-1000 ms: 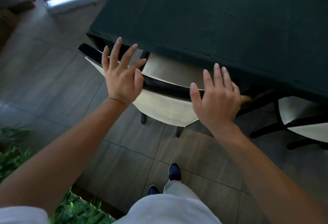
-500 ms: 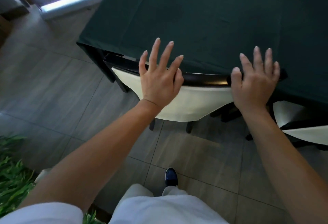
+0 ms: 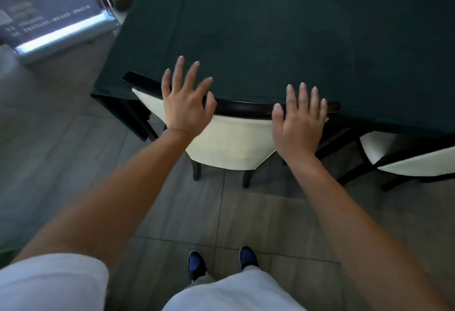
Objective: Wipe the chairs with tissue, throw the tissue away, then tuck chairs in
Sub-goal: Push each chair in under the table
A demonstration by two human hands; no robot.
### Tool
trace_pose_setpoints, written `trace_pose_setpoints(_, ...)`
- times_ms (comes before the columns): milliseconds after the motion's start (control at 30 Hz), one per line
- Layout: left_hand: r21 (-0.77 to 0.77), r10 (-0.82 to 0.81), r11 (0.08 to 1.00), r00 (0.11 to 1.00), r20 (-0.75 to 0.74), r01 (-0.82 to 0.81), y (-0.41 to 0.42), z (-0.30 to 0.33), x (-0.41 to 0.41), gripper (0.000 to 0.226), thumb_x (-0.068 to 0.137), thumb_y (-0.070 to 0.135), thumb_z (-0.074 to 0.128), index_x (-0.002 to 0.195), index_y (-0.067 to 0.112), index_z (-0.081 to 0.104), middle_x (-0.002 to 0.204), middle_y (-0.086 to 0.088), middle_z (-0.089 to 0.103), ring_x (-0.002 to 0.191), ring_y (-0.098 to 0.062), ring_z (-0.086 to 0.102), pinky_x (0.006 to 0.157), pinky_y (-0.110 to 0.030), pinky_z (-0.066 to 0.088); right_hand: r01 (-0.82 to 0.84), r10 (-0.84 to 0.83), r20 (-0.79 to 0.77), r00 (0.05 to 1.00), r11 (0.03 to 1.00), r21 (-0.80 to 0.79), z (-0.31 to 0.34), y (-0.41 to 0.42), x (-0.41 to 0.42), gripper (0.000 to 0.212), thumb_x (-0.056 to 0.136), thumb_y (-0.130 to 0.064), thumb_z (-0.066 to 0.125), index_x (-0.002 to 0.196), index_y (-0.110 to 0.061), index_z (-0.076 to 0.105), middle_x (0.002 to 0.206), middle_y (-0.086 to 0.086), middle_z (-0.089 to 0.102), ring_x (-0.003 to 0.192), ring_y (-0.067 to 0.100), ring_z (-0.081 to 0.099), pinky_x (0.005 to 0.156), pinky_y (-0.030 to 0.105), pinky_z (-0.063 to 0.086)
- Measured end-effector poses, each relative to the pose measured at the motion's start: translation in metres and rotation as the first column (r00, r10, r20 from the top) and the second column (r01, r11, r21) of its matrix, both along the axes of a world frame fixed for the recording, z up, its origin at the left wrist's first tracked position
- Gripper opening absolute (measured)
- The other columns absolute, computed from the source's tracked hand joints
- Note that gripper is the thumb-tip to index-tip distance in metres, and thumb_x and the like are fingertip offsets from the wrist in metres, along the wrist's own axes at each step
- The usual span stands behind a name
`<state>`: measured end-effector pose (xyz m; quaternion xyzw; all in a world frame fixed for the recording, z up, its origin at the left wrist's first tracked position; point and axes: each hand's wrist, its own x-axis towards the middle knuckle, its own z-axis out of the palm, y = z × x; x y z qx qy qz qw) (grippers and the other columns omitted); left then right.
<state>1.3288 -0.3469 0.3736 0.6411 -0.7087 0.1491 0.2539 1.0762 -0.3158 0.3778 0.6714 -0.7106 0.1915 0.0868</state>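
Observation:
A chair (image 3: 229, 145) with a cream padded back and a dark wooden top rail stands pushed against the table (image 3: 283, 39), which is covered by a dark green cloth. Its seat is hidden under the table. My left hand (image 3: 186, 100) is over the left part of the top rail with fingers spread and straight. My right hand (image 3: 299, 118) lies flat against the right part of the chair back, fingers straight over the rail. Neither hand holds anything. No tissue is in view.
A second cream chair (image 3: 406, 155) with dark legs stands at the right, angled and partly under the table. A lit sign stand (image 3: 56, 32) sits on the grey tiled floor at the far left. My feet (image 3: 221, 261) are behind the chair.
The chair has slid forward under the table, so its seat is now hidden. Both hands stayed on the back rail and moved forward with it.

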Motion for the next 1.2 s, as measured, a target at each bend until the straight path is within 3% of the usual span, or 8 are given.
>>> trace_pose_setpoints(167, -0.069, -0.025, 0.997, 1.0, 0.0, 0.025, -0.009, -0.005, 0.005, 0.035, 0.097, 0.031, 0.048, 0.121, 0.026, 0.072, 0.148, -0.002, 0.056, 0.15, -0.037, 0.034, 0.119, -0.06, 0.025, -0.03, 0.031, -0.056, 0.998, 0.999, 0.029, 0.005, -0.016, 0.0, 0.062, 0.102, -0.047, 0.029, 0.153, -0.018, 0.046, 0.164, 0.014, 0.033, 0.156, 0.035, 0.019, 0.126, 0.057, 0.011)
trace_pose_setpoints(333, -0.18, -0.057, 0.982, 0.998, -0.005, 0.055, -0.028, -0.011, 0.024, 0.037, 0.098, 0.031, 0.044, 0.12, 0.023, 0.073, 0.145, -0.003, 0.059, 0.148, -0.036, 0.037, 0.118, -0.058, 0.028, -0.054, 0.054, -0.007, 0.999, 0.974, -0.22, -0.004, -0.032, 0.019, 0.052, 0.099, -0.037, 0.046, 0.147, -0.021, 0.055, 0.158, 0.006, 0.046, 0.153, 0.03, 0.03, 0.121, 0.057, 0.023)
trace_pose_setpoints(433, -0.231, -0.079, 0.97, 0.997, -0.017, 0.073, -0.041, -0.015, 0.038, 0.044, 0.1, 0.033, 0.038, 0.125, 0.02, 0.071, 0.145, -0.005, 0.059, 0.148, -0.035, 0.037, 0.118, -0.058, 0.028, -0.077, 0.083, 0.009, 0.997, 0.956, -0.282, -0.006, -0.037, 0.031, 0.049, 0.099, -0.035, 0.049, 0.146, -0.023, 0.057, 0.159, 0.006, 0.045, 0.153, 0.03, 0.031, 0.119, 0.057, 0.025)
trace_pose_setpoints(667, -0.147, 0.008, 0.989, 0.999, -0.034, -0.013, -0.089, 0.004, 0.023, 0.042, 0.101, 0.034, 0.042, 0.136, 0.023, 0.063, 0.152, -0.001, 0.053, 0.153, -0.038, 0.027, 0.121, -0.061, 0.02, -0.14, 0.152, 0.001, 0.988, 0.915, -0.379, 0.004, -0.102, 0.019, 0.04, 0.099, -0.034, 0.049, 0.134, -0.032, 0.067, 0.154, 0.003, 0.052, 0.148, 0.03, 0.04, 0.117, 0.055, 0.029)
trace_pose_setpoints(867, -0.162, 0.033, 0.986, 0.999, 0.002, -0.032, -0.093, -0.007, -0.055, 0.036, 0.098, 0.03, 0.048, 0.127, 0.026, 0.069, 0.146, 0.0, 0.059, 0.149, -0.034, 0.037, 0.116, -0.057, 0.03, -0.151, 0.158, -0.013, 0.987, 0.913, -0.378, -0.014, -0.137, -0.06, 0.04, 0.095, -0.03, 0.051, 0.13, -0.026, 0.07, 0.148, 0.004, 0.058, 0.146, 0.032, 0.042, 0.116, 0.057, 0.03)
trace_pose_setpoints(1000, -0.135, 0.026, 0.991, 0.999, 0.028, -0.022, -0.099, -0.008, -0.029, 0.038, 0.097, 0.029, 0.047, 0.128, 0.025, 0.068, 0.147, -0.003, 0.057, 0.148, -0.035, 0.037, 0.119, -0.053, 0.029, -0.118, 0.145, 0.051, 0.988, 0.927, -0.355, -0.014, -0.133, -0.035, 0.035, 0.095, -0.029, 0.052, 0.121, -0.026, 0.076, 0.142, 0.003, 0.063, 0.145, 0.033, 0.044, 0.118, 0.058, 0.027)
trace_pose_setpoints(1200, 0.001, 0.061, 0.998, 0.998, 0.008, -0.061, -0.097, -0.004, -0.022, 0.043, 0.098, 0.032, 0.042, 0.135, 0.024, 0.064, 0.152, -0.005, 0.052, 0.152, -0.037, 0.028, 0.122, -0.057, 0.02, -0.132, 0.162, 0.064, 0.985, 0.932, -0.337, -0.013, -0.13, -0.028, 0.034, 0.1, -0.032, 0.048, 0.117, -0.028, 0.077, 0.14, 0.001, 0.065, 0.144, 0.03, 0.046, 0.119, 0.057, 0.027)
